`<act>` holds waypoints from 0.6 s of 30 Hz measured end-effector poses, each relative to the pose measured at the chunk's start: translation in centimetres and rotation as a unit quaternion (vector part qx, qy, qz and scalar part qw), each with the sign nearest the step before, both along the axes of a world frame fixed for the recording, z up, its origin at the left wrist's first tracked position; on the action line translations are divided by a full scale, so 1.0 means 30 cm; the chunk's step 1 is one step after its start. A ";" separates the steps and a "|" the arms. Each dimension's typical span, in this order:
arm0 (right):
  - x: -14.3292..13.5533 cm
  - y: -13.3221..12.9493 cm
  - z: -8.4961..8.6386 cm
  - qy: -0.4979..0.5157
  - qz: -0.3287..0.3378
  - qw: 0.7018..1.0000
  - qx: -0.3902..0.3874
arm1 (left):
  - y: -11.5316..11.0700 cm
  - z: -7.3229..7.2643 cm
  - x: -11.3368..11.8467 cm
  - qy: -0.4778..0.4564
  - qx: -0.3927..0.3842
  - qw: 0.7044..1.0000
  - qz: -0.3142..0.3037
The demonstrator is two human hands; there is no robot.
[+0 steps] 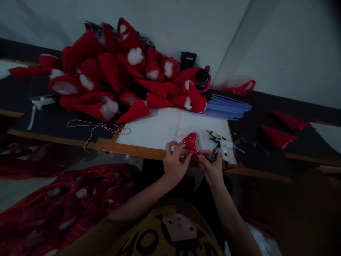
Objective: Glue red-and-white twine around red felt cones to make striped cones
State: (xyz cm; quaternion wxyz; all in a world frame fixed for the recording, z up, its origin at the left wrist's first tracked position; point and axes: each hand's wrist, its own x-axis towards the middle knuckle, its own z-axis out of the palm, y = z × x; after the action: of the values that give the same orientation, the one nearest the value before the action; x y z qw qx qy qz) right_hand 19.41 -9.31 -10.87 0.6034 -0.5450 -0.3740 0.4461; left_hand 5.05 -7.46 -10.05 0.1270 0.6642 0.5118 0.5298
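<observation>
Red cone (190,140), cord-wrapped, between left hand (173,160) and right hand (214,168)

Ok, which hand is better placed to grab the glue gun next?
Probably the right hand: it is close beside the glue gun, while the left hand is farther off, across the cone. Both hands' fingers are at the cone, though, so the right would likely leave it first.

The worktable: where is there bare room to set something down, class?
Bare: left part of the white sheet, between the cord and the striped cone; dark tabletop between the blue strips and the red cloth at right. Crowded: the back left, heaped with red cones, and the sheet's right end, where a glue gun lies beside the right hand.
</observation>
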 end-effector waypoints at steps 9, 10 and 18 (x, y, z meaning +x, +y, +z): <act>-0.041 -0.020 0.017 -0.067 -0.088 0.993 0.047 | -0.028 -0.037 0.001 0.024 0.093 0.984 -0.149; -0.043 -0.024 0.019 -0.086 -0.091 0.991 0.051 | -0.033 -0.037 0.000 0.017 0.088 0.984 -0.156; -0.031 -0.032 -0.010 -0.103 -0.105 0.988 0.049 | -0.037 -0.037 -0.026 -0.007 0.082 0.994 -0.076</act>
State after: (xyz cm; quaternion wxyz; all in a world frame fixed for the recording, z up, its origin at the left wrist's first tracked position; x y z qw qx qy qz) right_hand 18.47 -10.25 -11.16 0.6312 -0.5940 -0.3962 0.3028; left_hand 4.28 -8.57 -11.16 0.1154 0.7056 0.4141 0.5633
